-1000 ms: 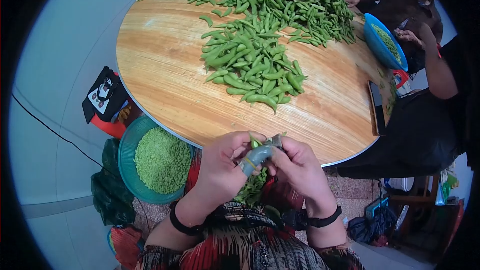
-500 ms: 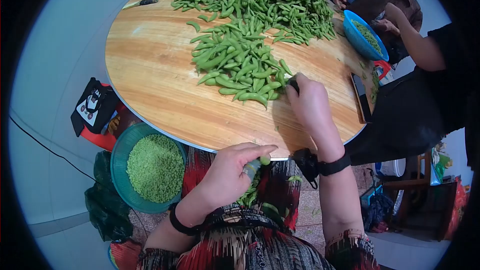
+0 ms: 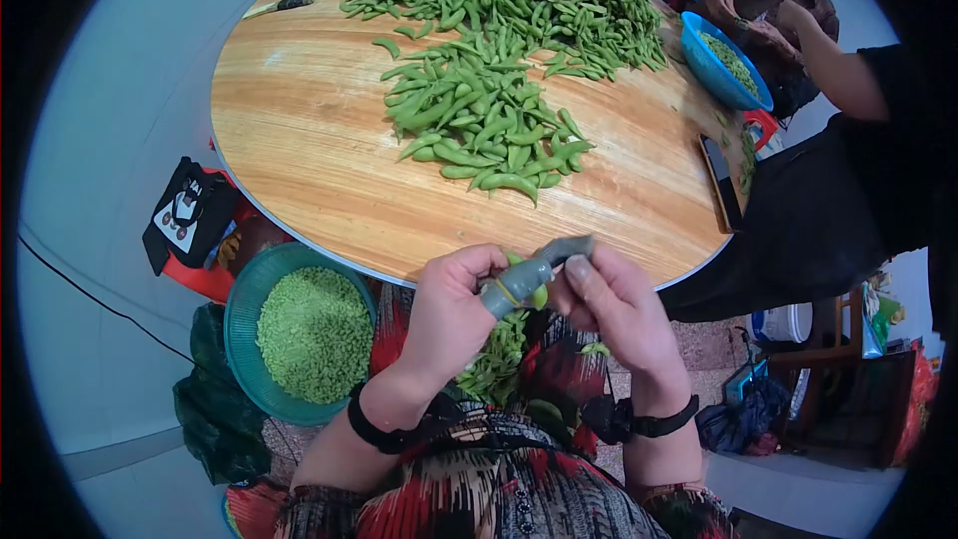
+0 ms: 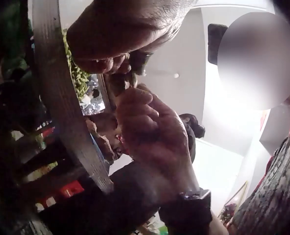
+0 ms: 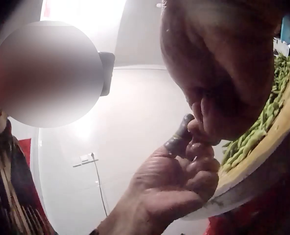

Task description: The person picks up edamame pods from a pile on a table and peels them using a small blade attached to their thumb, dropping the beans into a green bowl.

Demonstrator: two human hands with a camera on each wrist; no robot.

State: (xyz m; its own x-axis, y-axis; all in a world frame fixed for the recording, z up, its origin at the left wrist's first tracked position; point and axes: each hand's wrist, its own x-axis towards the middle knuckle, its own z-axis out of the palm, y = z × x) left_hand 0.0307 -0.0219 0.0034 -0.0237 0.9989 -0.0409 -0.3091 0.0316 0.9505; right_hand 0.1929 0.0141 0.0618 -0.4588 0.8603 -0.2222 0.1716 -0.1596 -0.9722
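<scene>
Over the near table edge, my left hand (image 3: 449, 314) holds a green soybean pod (image 3: 540, 296) behind its thumb. That thumb wears a grey sleeve (image 5: 177, 144) with a yellow band. My right hand (image 3: 629, 314) meets it there, fingers curled and thumb bent inward, pinching at the pod's end; its fingers hide most of the grip. A second grey cover (image 3: 569, 248) shows at its fingertips. Beyond both hands, a small heap of pods (image 3: 479, 130) lies on the round wooden table (image 3: 309, 130), joined to a larger pile (image 3: 519, 0).
A teal basket (image 3: 244, 339) of shelled beans stands below the table at left. Opened pods (image 3: 494, 354) lie in the lap. A phone (image 3: 720, 180) rests near the right edge. Another person works beside a blue basin (image 3: 709, 70) at far right; a brush (image 3: 284, 6) lies far left.
My right hand reached out to the heap half a second ago and has come back to my left hand. The left hand has risen slightly, still gripping a pod.
</scene>
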